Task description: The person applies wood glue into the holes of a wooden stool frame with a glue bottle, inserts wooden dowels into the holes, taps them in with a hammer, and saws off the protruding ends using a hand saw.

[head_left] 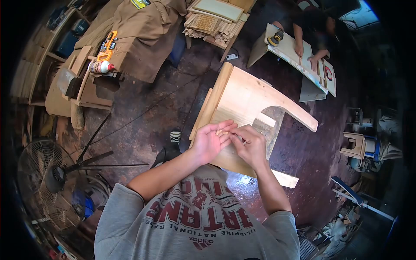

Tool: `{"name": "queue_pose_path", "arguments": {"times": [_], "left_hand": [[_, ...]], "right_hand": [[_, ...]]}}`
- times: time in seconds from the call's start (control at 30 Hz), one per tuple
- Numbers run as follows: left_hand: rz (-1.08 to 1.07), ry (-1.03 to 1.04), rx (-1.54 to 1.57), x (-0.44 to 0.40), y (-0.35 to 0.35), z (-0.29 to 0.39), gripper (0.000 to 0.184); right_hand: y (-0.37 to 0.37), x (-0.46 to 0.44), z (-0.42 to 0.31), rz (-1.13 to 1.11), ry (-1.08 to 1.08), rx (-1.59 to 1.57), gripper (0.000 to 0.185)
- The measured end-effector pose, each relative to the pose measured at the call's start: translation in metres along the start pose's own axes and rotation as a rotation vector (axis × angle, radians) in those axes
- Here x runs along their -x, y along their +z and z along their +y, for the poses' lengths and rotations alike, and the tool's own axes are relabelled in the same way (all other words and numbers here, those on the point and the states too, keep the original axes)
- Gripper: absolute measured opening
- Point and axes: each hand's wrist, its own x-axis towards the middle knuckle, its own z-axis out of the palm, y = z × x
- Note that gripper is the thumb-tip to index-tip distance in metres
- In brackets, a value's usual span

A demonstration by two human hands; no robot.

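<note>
Palm up and cupped, my left hand (207, 144) holds several small pale pieces (222, 132) that look like bits of wood. Close against it, my right hand (252, 145) is closed in a pinch at the left fingertips. Whatever lies between its thumb and finger is too small to make out. Beneath both hands stands a wooden assembly (242, 86) with a curved cutout and a long rail along its left edge. The hands cover part of its surface.
A standing fan (52, 177) is at the left. A glue bottle (100, 66) lies near a cloth-covered table (143, 34). Stacked wood pieces (206, 24) sit at the back. At upper right, another person's hands (314, 61) work at a panel beside a sander (275, 38).
</note>
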Motion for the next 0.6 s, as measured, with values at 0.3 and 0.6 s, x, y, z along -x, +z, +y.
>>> {"name": "queue_pose_path", "arguments": {"times": [0.3, 0.6], "left_hand": [[-0.075, -0.009, -0.101, -0.018, 0.008, -0.025, 0.061], [0.057, 0.022, -0.145, -0.014, -0.002, -0.023, 0.055]], "right_hand": [[-0.009, 0.013, 0.015, 0.049, 0.097, 0.061, 0.018], [-0.060, -0.094, 0.144, 0.214, 0.190, 0.282, 0.015]]}}
